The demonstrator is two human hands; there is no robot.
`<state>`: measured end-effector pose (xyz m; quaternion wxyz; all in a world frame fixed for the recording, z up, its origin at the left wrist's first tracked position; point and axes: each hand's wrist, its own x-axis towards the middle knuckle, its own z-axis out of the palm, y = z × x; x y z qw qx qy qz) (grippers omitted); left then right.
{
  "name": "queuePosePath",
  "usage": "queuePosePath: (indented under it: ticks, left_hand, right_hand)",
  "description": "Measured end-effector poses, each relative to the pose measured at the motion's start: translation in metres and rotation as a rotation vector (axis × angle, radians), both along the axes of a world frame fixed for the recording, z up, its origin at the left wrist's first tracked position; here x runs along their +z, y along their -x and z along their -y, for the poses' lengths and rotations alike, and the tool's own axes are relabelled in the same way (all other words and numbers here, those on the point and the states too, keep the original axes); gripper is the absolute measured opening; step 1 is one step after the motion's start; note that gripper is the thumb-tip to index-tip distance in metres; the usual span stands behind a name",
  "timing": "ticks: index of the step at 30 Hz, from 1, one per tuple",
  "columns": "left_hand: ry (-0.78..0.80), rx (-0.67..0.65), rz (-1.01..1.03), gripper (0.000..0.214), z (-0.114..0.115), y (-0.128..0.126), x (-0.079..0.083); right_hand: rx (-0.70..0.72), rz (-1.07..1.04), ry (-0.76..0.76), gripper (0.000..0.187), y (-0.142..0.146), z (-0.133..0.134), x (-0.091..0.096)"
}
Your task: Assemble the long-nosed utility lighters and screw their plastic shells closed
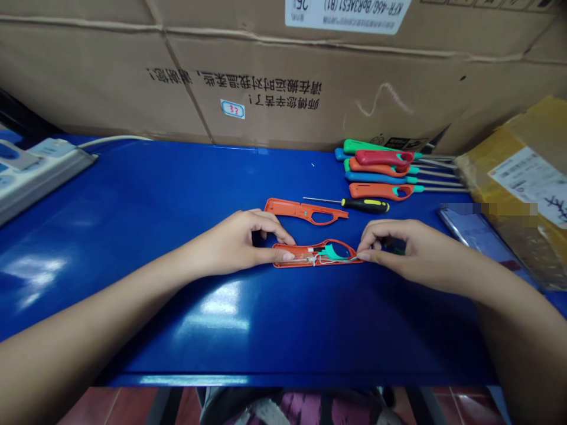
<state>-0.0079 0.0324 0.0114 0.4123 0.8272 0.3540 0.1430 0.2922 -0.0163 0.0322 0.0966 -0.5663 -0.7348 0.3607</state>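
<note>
An opened orange lighter shell half [316,255] lies on the blue table [177,236], with a green trigger piece and thin wires showing inside it. My left hand [241,242] pinches its left end with curled fingers. My right hand [398,251] pinches its right end, fingertips on the wire by the tip. The other orange shell half [305,211] lies just behind, untouched.
A small black and yellow screwdriver [354,205] lies behind the shell. A pile of several coloured lighters [385,171] sits at the back right. Cardboard boxes [283,77] wall the back, a yellow parcel [522,177] stands right, a phone [473,230] lies near my right hand, and a power strip [35,171] sits left.
</note>
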Motion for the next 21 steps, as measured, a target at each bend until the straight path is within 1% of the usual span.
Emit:
queuePosePath:
  ticks: [5, 9, 21]
  left_hand:
    - [0.072, -0.004, 0.043, 0.022, -0.004, 0.0034, 0.0014]
    - [0.054, -0.031, 0.012, 0.021, -0.0048, 0.0048, 0.0026]
    - [0.006, -0.006, 0.009, 0.02, -0.0008, 0.0017, 0.0018]
  right_hand:
    - [-0.004, 0.009, 0.0, 0.021, -0.0015, 0.0001, -0.0029]
    - [0.001, 0.009, 0.002, 0.021, -0.0027, 0.0002, -0.0036]
    - [0.016, -0.004, -0.018, 0.022, -0.0032, 0.001, -0.0032]
